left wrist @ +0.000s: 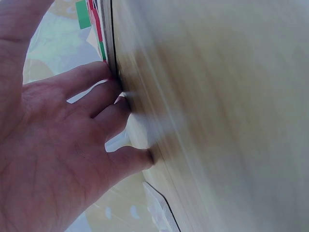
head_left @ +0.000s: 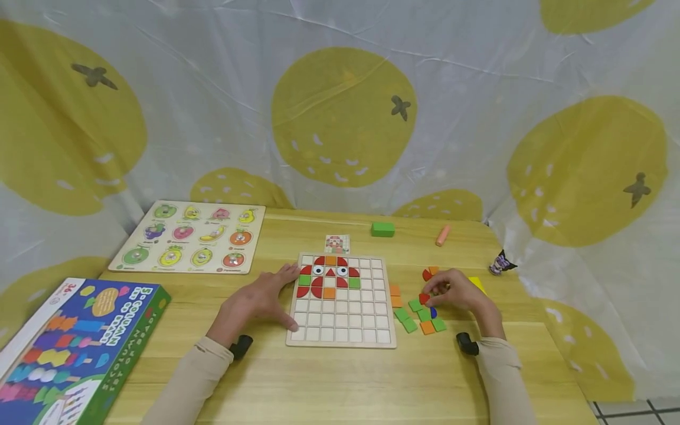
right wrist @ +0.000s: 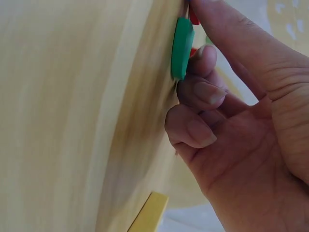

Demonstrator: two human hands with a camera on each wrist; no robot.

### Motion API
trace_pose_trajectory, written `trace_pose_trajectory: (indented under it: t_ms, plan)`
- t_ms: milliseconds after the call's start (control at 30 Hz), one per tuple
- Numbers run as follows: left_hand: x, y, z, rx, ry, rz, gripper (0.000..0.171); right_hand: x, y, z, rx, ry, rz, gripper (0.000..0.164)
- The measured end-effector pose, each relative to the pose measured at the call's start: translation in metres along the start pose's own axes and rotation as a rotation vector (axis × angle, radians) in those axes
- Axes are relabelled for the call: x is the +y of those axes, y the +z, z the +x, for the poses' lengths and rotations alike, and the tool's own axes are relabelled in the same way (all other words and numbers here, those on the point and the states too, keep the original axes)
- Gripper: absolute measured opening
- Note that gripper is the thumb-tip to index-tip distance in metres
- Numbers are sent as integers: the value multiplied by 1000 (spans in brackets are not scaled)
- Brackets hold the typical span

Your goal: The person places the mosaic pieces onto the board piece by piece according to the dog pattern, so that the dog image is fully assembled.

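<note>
A wooden grid board (head_left: 342, 321) lies mid-table, its upper cells filled with red, green, orange and white tiles and two eye tiles. My left hand (head_left: 260, 300) rests at the board's left edge with thumb and fingers spread; in the left wrist view its fingertips (left wrist: 116, 86) meet that side. Over the loose tiles to the right, my right hand (head_left: 458, 289) pinches a red tile (head_left: 424, 299) between thumb and finger. Green tiles (head_left: 406, 320), an orange tile (head_left: 427, 327) and a blue piece (head_left: 433, 313) lie just below it. The right wrist view shows a green tile (right wrist: 182, 48) near the fingers.
A small pattern card (head_left: 337, 244) lies behind the board. Farther back are a green block (head_left: 382, 229) and an orange stick (head_left: 443, 235). A fruit puzzle (head_left: 191, 239) and a bead-set box (head_left: 79, 348) occupy the left. At right stand a small figurine (head_left: 501, 263) and a yellow block (head_left: 477, 284).
</note>
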State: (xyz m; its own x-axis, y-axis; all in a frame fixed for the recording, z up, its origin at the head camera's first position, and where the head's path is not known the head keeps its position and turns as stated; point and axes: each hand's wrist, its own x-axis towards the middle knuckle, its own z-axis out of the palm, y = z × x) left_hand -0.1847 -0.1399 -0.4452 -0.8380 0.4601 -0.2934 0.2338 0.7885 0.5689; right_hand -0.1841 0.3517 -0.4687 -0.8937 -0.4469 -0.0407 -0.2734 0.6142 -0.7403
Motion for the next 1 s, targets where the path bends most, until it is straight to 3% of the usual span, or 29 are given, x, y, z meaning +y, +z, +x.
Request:
trace_pose_trajectory:
  t_ms: [333, 500, 800, 1000]
  plan:
    - [-1, 1, 0, 1, -7, -2, 126, -11, 1, 2, 1, 40, -19, 12]
    - [-1, 1, 0, -4, -8, 3, 126, -22, 4, 9, 23, -17, 22, 5]
    - [0, 0, -1, -8, -17, -6, 127, -53, 33, 36, -6, -86, 215, 8]
    - [1, 0, -2, -7, -26, -12, 127, -72, 55, 54, -22, -82, 227, 6]
